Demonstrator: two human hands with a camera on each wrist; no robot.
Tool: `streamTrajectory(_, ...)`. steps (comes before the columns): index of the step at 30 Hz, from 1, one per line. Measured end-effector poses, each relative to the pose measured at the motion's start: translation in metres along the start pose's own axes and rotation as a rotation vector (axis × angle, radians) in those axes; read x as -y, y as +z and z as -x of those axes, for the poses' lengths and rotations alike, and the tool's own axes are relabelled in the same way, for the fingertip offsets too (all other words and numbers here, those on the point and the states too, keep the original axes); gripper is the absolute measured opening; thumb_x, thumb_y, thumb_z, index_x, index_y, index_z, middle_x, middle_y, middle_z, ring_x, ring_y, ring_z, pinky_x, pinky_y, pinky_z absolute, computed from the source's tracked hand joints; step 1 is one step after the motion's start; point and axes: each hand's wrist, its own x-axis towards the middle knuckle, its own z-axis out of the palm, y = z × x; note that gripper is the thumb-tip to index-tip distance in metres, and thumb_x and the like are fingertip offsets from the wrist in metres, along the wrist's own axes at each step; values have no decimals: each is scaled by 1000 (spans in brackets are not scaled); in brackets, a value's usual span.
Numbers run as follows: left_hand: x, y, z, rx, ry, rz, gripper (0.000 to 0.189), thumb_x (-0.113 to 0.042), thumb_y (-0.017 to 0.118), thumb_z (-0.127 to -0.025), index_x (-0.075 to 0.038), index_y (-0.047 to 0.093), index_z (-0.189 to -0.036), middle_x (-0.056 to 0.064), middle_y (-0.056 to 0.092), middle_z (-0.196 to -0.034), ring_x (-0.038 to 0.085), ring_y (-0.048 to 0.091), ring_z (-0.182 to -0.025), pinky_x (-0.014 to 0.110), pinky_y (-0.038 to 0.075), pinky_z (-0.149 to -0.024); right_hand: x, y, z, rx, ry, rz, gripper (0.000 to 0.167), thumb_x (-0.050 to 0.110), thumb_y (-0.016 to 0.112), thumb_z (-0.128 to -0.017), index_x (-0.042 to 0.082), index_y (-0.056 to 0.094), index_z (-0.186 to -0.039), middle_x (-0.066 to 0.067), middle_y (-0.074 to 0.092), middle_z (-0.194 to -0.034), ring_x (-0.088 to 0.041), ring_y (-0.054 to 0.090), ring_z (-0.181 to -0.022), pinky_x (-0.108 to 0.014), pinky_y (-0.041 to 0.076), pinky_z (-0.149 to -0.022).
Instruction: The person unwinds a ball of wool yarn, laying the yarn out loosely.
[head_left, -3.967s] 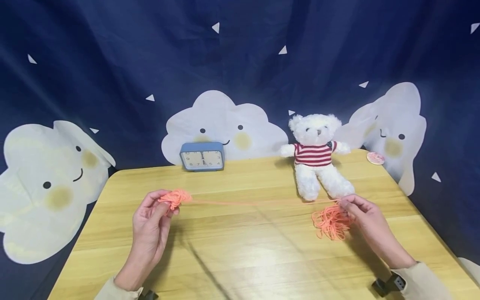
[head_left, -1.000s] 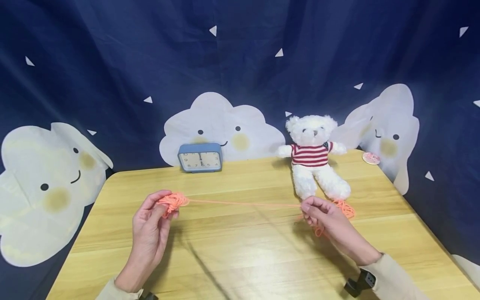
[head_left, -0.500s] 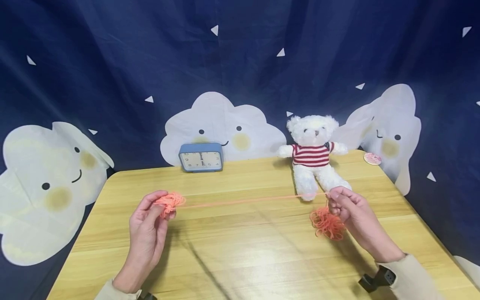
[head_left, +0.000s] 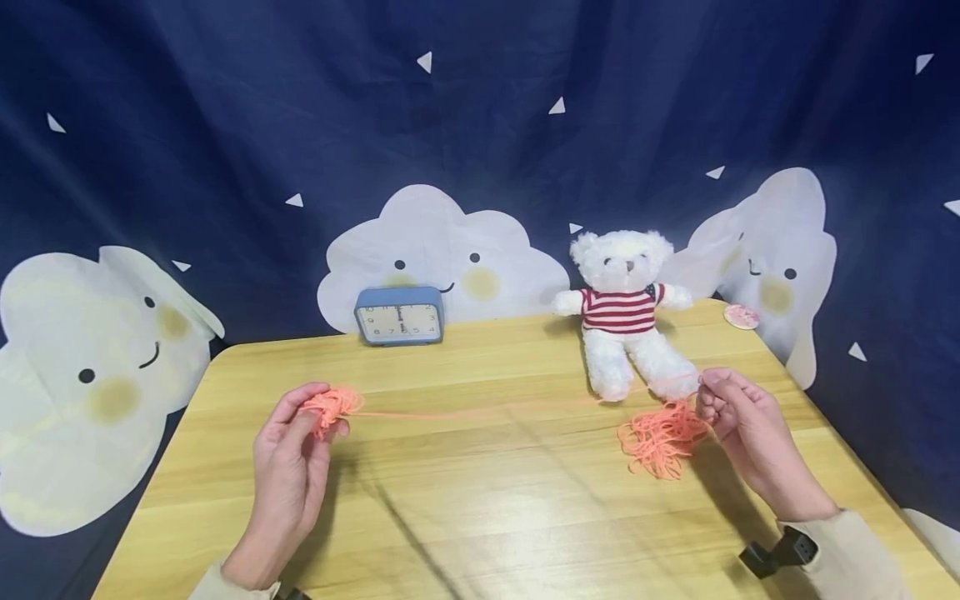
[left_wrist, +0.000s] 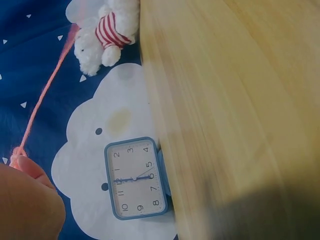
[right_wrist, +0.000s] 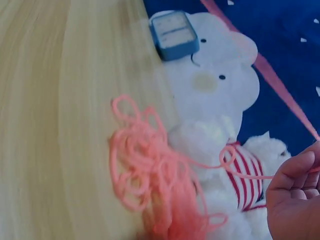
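My left hand [head_left: 291, 467] holds a small wound bundle of coral-orange yarn [head_left: 332, 409] between thumb and fingers, above the table's left half. From it a single strand [head_left: 450, 413] runs across to my right hand [head_left: 757, 437], which pinches it between thumb and curled fingers. Beside and below the right hand a loose tangled heap of the same yarn [head_left: 662, 440] spreads in front of the teddy bear's feet. In the right wrist view, a looped strand links that heap [right_wrist: 155, 170] to the right hand [right_wrist: 297, 195]. The left wrist view shows only part of the left hand [left_wrist: 30, 200].
A white teddy bear [head_left: 618, 308] in a red-striped shirt sits at the back right. A blue alarm clock [head_left: 399, 317] stands at the back left. A round pink disc [head_left: 742, 317] lies by the far right corner of the wooden table [head_left: 480, 517]. A cloud-patterned curtain [head_left: 480, 125] hangs behind.
Since one second ago my right hand has moved right, away from the left hand, drawing the strand longer. The left hand has shifted slightly left. The yarn heap shows more fully.
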Motion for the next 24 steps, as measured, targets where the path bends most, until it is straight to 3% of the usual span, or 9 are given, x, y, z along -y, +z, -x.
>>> streamTrajectory(3,-1,-1,0,-2,16,4,29,17,40,-109,18,65,-122,21,61,-118,23,68,-91,29,64,-73,-1,-9,-2,-36,27,22,30,0,48,-115,4,74,-102,-1,65,-83,-9,61,-70,-18,54,-61)
streamTrajectory(10,-3,-1,0,-16,23,-4,31,19,39,-107,18,66,-122,22,61,-119,24,69,-92,30,64,-76,-4,-37,-2,-158,101,251,28,3,54,-114,9,77,-99,2,64,-81,-9,60,-69,-19,55,-63)
streamTrajectory(13,-4,-2,1,-10,29,10,31,20,39,-107,19,65,-122,22,62,-118,25,70,-93,30,65,-77,-5,-48,-2,-159,184,440,25,5,57,-113,9,77,-98,3,66,-81,-8,61,-70,-20,56,-62)
streamTrajectory(18,-5,-2,1,15,43,37,30,20,38,-107,21,64,-123,23,63,-117,25,71,-93,30,65,-76,-6,-58,-6,-48,323,879,20,12,60,-113,-3,72,-108,2,68,-83,-9,60,-72,-24,53,-62)
streamTrajectory(24,-4,-2,1,52,48,64,29,19,38,-108,21,63,-122,24,62,-117,26,69,-91,30,64,-75,-8,-58,-8,54,288,1020,23,6,61,-111,-15,65,-115,-1,67,-86,-9,60,-74,-25,54,-63)
